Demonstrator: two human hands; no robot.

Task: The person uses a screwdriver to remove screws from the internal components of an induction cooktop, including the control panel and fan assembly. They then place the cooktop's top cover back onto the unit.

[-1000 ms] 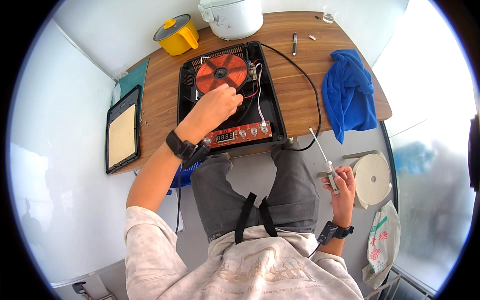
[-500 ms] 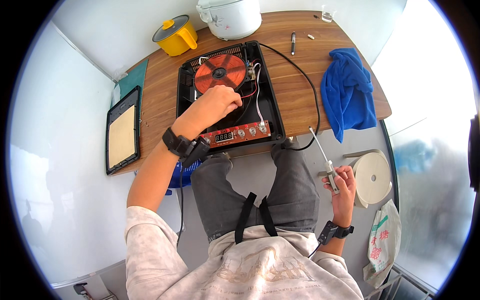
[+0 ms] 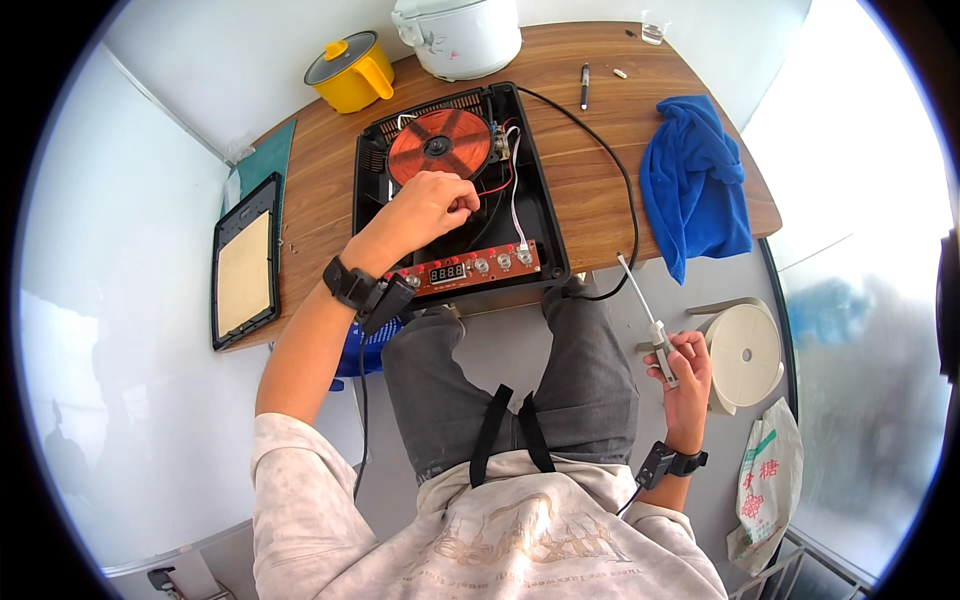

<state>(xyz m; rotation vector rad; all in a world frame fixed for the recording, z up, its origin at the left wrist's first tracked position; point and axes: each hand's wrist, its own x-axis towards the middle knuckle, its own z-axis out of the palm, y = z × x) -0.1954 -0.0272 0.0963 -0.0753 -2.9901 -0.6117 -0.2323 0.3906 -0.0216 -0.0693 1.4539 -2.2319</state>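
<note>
An opened induction cooker (image 3: 548,225) lies on the table in front of me, its black housing bare of its top. Inside it sit a round copper coil (image 3: 412,150) and, along the near edge, a reddish control board (image 3: 508,264) with a small display. Over the housing, at the coil's near edge, my left hand (image 3: 432,208) has its fingers pressed together; whatever they may grip is hidden. A red wire and a white cable run beside it. Out past the table's near edge, my right hand (image 3: 688,375) holds a screwdriver (image 3: 640,295), its shaft pointing up and left.
A black frame panel (image 3: 274,250) overhangs the table's left edge. Behind the cooker stand a yellow pot (image 3: 352,92) and a white rice cooker (image 3: 465,45). To the right lie a blue cloth (image 3: 695,185), a pen (image 3: 585,88) and the looping black cord (image 3: 630,190). A round beige stool (image 3: 745,365) stands below.
My left hand has stayed over the housing, its fingers shifting only very slightly. The right hand and screwdriver remain in the same place.
</note>
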